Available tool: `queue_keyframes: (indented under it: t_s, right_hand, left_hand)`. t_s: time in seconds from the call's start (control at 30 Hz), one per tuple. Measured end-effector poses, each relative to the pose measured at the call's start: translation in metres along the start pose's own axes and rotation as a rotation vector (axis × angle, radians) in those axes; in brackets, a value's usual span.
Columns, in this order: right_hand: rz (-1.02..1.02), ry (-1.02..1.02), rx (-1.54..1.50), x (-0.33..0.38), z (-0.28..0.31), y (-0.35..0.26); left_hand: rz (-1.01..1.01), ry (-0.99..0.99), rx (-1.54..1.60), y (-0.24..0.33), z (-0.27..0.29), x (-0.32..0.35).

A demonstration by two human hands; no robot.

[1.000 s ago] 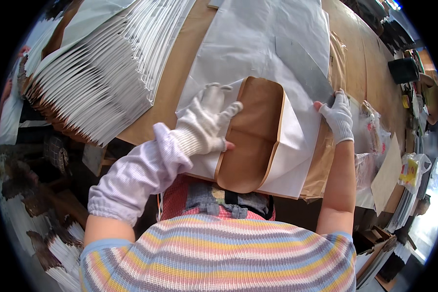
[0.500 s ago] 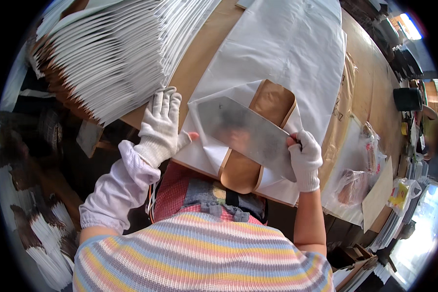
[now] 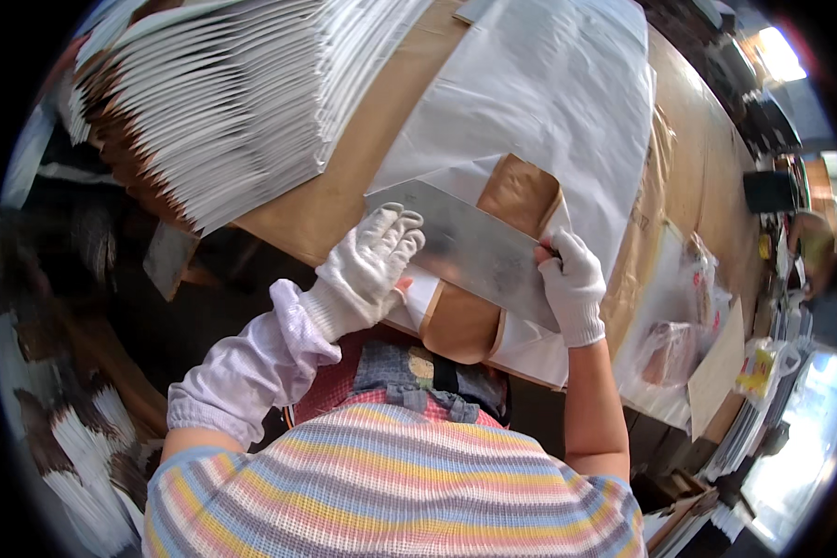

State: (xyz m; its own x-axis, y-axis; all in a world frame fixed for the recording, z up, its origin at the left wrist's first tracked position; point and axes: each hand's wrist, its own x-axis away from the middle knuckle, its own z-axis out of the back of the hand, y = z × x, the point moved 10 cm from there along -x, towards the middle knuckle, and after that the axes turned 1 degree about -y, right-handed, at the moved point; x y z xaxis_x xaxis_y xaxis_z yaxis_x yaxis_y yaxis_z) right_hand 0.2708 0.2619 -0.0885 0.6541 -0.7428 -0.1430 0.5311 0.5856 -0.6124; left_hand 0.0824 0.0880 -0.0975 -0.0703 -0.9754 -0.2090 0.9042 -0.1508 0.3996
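Note:
A flat grey metal plate (image 3: 479, 256) with angled ends lies across the opened end of a white bag (image 3: 539, 102). My right hand (image 3: 575, 286), in a white glove with the thumb bare, grips the plate's right end between thumb and fingers. My left hand (image 3: 372, 265), gloved the same way, is over the plate's left end, its fingers stretched and slightly bent. Whether it touches the plate, I cannot tell. Brown inner flaps (image 3: 519, 195) of the bag show above and below the plate, the lower one curling at the table's near edge.
A tall fanned stack of white bags with brown ends (image 3: 223, 102) stands at the far left of the brown table (image 3: 344, 181). On the right lie clear plastic bags (image 3: 670, 353) and a beige board (image 3: 716, 372). More bundled bags (image 3: 88, 456) are at the lower left.
My left hand has moved right, from beside the stack to over the plate's left end. My right hand, still gripping the plate, has shifted slightly left.

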Motion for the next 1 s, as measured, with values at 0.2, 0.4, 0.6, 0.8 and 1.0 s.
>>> queue_keyframes:
  t_s: [0.2, 0.4, 0.6, 0.8, 1.0]
  right_hand:
    - [0.396, 0.085, 0.310, 0.026, -0.025, -0.043]
    - [0.306, -0.111, 0.282, 0.034, -0.033, -0.041]
    - [0.327, -0.125, 0.301, 0.032, -0.037, -0.041]
    - [0.341, -0.142, 0.287, 0.032, -0.038, -0.040]
    - [0.304, -0.013, -0.036, 0.029, -0.013, -0.032]
  left_hand:
    - [-0.101, -0.032, -0.038, 0.000, -0.009, 0.001]
    - [-0.045, -0.114, -0.146, 0.010, -0.010, -0.001]
    - [-0.044, -0.120, -0.155, 0.007, -0.010, 0.003]
    - [-0.053, -0.123, -0.168, 0.013, -0.008, 0.001]
    - [-0.131, -0.164, -0.006, 0.032, 0.014, -0.033]
